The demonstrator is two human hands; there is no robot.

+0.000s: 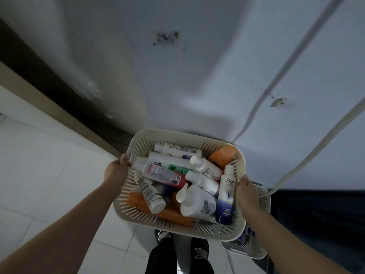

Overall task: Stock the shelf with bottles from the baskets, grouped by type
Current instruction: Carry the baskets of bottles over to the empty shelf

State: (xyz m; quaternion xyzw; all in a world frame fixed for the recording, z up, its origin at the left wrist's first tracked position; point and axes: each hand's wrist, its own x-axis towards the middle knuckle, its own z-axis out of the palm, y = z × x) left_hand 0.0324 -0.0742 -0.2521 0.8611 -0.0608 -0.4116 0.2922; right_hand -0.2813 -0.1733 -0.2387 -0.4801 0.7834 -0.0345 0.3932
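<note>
Two baskets (177,226) — at least ten bottles (164,174) — two hands (115,173).

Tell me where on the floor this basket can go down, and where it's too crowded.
Free: the white tiled floor left of the held basket, bordered by the dark strip along the wall and the left hand. Crowded: right, where a second basket sits beneath the right hand beside a cable; below, the shoes.

A pale wall (177,80) bears brown stains (167,37). A thin cable (276,82) and a thicker hose (316,147) run down it at right. Below lie a white tiled floor (39,165), a dark skirting strip (49,82) at left, and dark laced shoes (200,253)
</note>
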